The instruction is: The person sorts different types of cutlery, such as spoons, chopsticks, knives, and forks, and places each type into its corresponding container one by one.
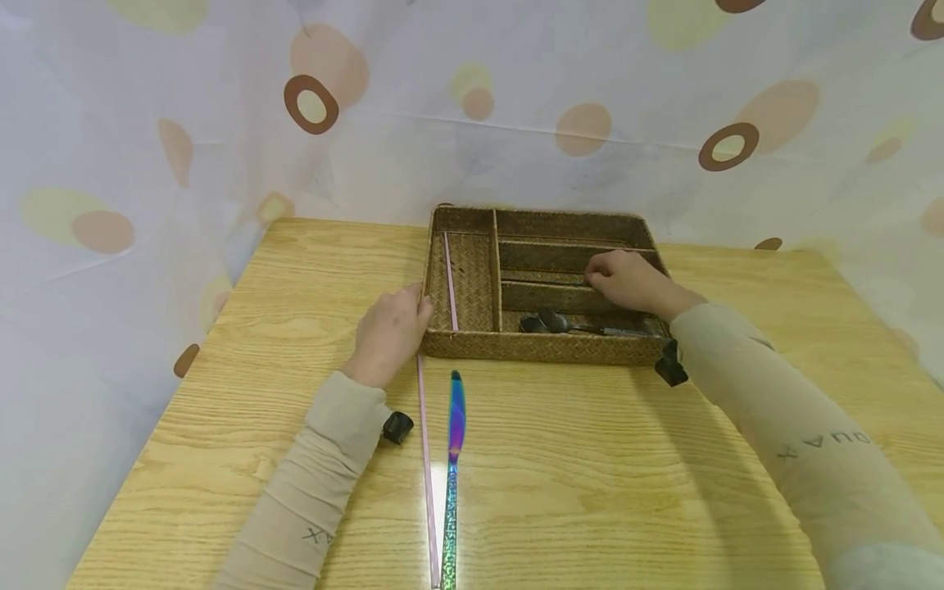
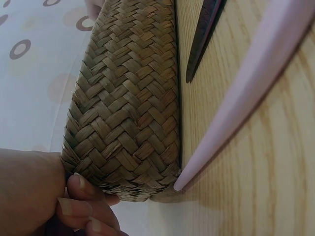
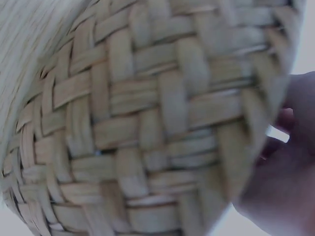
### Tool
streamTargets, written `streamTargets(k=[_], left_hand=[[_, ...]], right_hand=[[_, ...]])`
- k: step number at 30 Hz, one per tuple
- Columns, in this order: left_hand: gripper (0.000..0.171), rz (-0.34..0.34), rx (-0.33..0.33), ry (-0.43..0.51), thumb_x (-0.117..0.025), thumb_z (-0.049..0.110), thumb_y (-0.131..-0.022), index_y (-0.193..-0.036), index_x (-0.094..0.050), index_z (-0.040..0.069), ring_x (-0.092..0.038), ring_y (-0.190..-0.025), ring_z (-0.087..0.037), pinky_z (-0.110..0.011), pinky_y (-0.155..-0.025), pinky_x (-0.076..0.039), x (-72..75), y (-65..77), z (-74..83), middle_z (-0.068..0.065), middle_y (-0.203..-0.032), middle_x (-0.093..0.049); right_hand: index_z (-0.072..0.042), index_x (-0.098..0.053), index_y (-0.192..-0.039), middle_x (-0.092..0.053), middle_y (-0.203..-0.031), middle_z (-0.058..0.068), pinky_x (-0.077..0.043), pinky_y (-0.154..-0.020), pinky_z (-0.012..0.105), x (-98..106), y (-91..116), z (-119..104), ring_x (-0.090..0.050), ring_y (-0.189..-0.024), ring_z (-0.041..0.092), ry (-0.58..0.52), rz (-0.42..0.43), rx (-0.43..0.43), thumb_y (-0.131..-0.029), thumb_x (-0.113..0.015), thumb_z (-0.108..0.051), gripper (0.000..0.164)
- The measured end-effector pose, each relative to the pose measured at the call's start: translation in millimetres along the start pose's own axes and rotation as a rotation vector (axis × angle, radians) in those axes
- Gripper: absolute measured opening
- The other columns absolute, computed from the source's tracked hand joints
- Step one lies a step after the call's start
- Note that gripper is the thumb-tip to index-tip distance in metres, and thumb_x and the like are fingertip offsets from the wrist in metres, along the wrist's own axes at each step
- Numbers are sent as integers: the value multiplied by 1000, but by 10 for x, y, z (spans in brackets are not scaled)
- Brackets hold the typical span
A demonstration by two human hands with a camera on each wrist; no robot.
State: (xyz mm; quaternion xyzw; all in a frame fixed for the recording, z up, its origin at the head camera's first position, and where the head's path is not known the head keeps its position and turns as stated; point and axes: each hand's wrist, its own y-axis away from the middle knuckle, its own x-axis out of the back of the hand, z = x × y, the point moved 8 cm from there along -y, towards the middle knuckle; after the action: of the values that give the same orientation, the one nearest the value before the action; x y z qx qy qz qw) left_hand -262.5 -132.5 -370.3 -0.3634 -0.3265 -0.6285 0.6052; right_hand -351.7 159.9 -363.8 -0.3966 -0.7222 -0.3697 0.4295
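A woven tray [image 1: 546, 347] with several compartments stands at the back of the table. My left hand [image 1: 391, 332] grips its left wall near the front corner; in the left wrist view the curled fingers [image 2: 78, 206] press against the weave. My right hand [image 1: 627, 279] reaches over the right side, fingertips down in the middle compartment beside a thin dark line along the divider. I cannot tell whether it pinches anything. Dark spoons [image 1: 556, 322] lie in the front compartment. One pink chopstick [image 1: 450, 283] lies in the left compartment. In the right wrist view the woven wall [image 3: 147, 123] hides most of that hand.
On the wooden table [image 1: 575, 492], in front of the tray, lie a rainbow-coloured knife [image 1: 456, 418] and a second pink chopstick [image 1: 425, 442], whose far tip is close to the tray's front left corner. A patterned cloth [image 1: 516, 82] hangs right behind the tray.
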Motion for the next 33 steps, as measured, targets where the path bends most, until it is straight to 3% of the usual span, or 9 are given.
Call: streamTargets(k=[3,6,12,17,22,26,28,33], left_hand=[[36,-5,1,-5,-42,22,-106,-128,-61,0,-32,-45,-12,-25,-39,-28,-1,-2,2,0,-55,-38],[39,-1,-5,-10,-41,22,-106,-133,-58,0,-31,-44,-11,-24,-38,-27,3,2,5,0,-54,-38],[36,4,-19,-10,-41,22,-106,-125,-62,-1,-30,-44,-11,-25,-38,-27,12,9,14,0,-55,-37],[31,-1,-12,-8,-41,22,-106,-113,-63,1,-32,-45,-12,-26,-39,-29,7,10,8,0,-56,-38],[30,-9,-8,-6,-41,23,-106,-107,-63,3,-33,-45,-12,-26,-40,-29,-1,11,3,0,-56,-38],[36,-15,-6,2,-40,23,-106,-126,-61,1,-32,-45,-12,-26,-39,-29,-7,9,0,0,-55,-38],[41,-21,-3,4,-39,24,-106,-135,-56,1,-31,-44,-11,-26,-39,-28,-10,9,-3,1,-55,-38],[41,-29,-4,4,-38,25,-107,-134,-57,1,-29,-44,-11,-25,-38,-27,-8,16,2,1,-54,-36]], right_hand=[[1,-63,-122,-67,-106,19,-46,-77,45,82,58,-80,-55,-76,24,-5,60,21,-105,-43,-16,32],[1,-62,-122,-64,-108,19,-45,-77,45,144,141,-179,-55,-80,26,-21,126,45,-105,-43,-15,31],[-1,-62,-116,-58,-109,16,-45,-76,43,160,443,-493,-53,-89,27,-82,274,117,-103,-45,-11,24],[-2,-62,-117,-59,-107,12,-47,-74,40,43,698,-753,-55,-86,24,-139,323,199,-103,-48,-9,21],[-5,-65,-111,-64,-103,9,-50,-72,34,-195,901,-1026,-57,-82,16,-173,303,292,-100,-54,-6,16],[-2,-66,-106,-68,-96,10,-54,-69,27,-433,1045,-1307,-61,-80,14,-159,266,440,-94,-58,2,15],[-2,-65,-105,-69,-94,9,-55,-69,25,-557,1121,-1448,-62,-80,14,-153,225,493,-92,-59,2,15],[-5,-65,-110,-69,-93,3,-55,-74,22,-886,1299,-1764,-61,-80,6,-152,34,530,-94,-59,-4,17]])
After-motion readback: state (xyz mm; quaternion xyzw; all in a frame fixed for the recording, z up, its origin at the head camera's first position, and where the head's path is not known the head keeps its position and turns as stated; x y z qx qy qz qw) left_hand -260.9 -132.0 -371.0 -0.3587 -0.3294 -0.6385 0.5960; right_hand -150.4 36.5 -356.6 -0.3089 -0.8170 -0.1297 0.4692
